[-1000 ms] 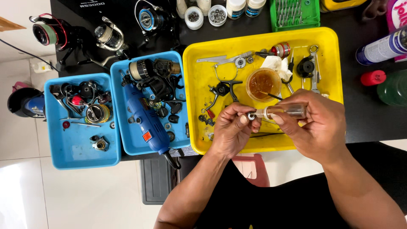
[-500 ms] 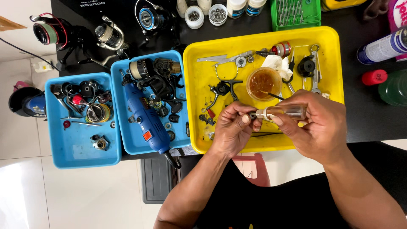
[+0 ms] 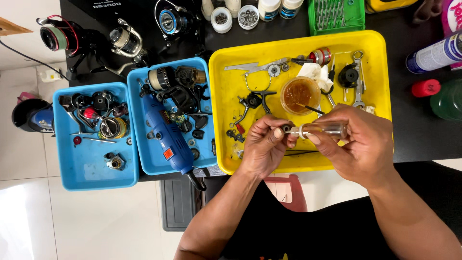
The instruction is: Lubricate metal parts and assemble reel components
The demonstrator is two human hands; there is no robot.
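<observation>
Fingers [image 3: 315, 137] of your right hand [image 3: 358, 144] still clamping metal cylinder [image 3: 323, 130]; left hand [image 3: 263, 144] fingers now pinching its tip, shifted slightly closer over yellow tray [image 3: 226, 72] — fitting continuing.

Yellow tray [image 3: 380, 72] with an amber-brown cup of grease [image 3: 299, 94], a white tissue [image 3: 313, 72] and a silver metal shaft [image 3: 320, 130]. Two light-blue trays [image 3: 86, 168] [image 3: 149, 159], the nearer one bearing a blue rotary tool [image 3: 166, 137] with an orange label. Black table [image 3: 409, 125], green bit box [image 3: 336, 14], red cap [image 3: 426, 88], white floor tiles [image 3: 29, 159].
</observation>
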